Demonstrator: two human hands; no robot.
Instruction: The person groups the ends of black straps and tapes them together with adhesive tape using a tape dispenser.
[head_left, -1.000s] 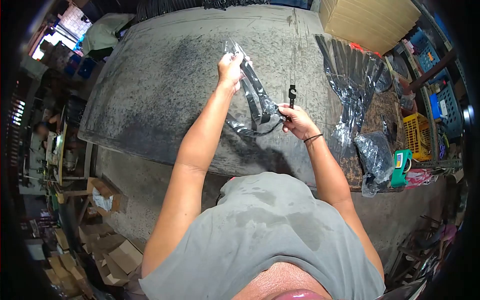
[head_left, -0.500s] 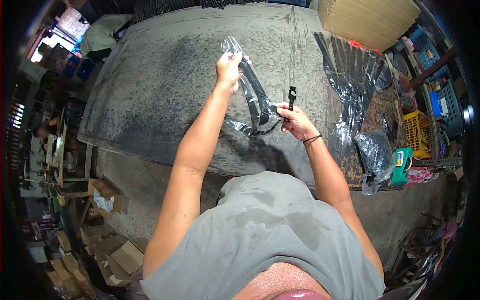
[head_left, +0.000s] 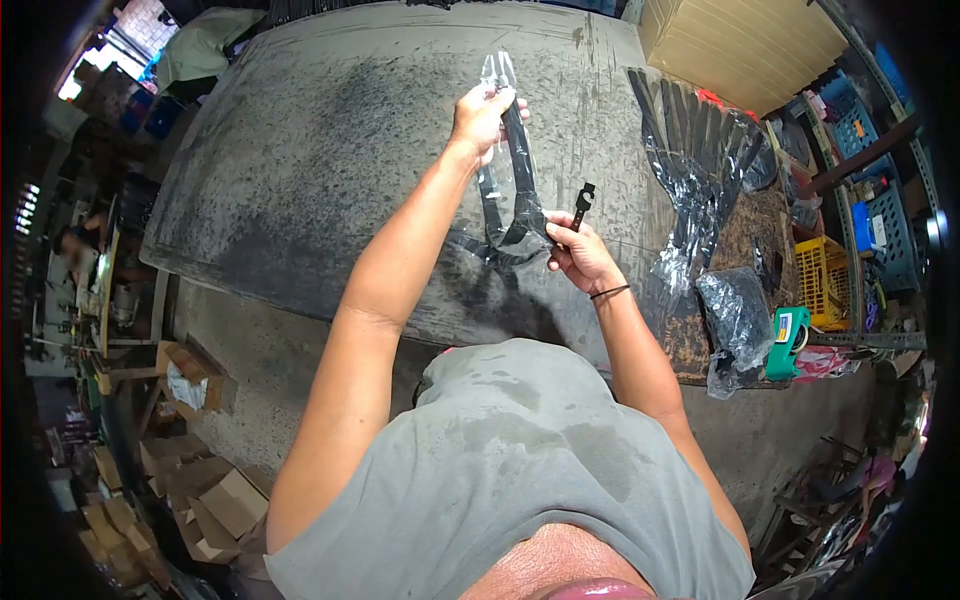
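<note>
A black belt in a clear plastic sleeve stretches between my hands above the worktable. My left hand is closed around the belt and sleeve near the far end, with clear plastic sticking out past the fingers. Pinched at the near end, the belt's folded part is in my right hand. A black plastic hanger hook stands up past my right thumb, tilted slightly right. A loop of the wrapped belt hangs down between the hands toward the table.
The worn grey worktable lies beneath. To the right are a fan of wrapped black belts, a crumpled plastic bag, a green tape dispenser, a yellow crate and a large cardboard box. Another person sits far left.
My left hand has moved away from me and rightward with the belt's far end. My right hand has shifted slightly left and nearer, and the hook leans more to the right.
</note>
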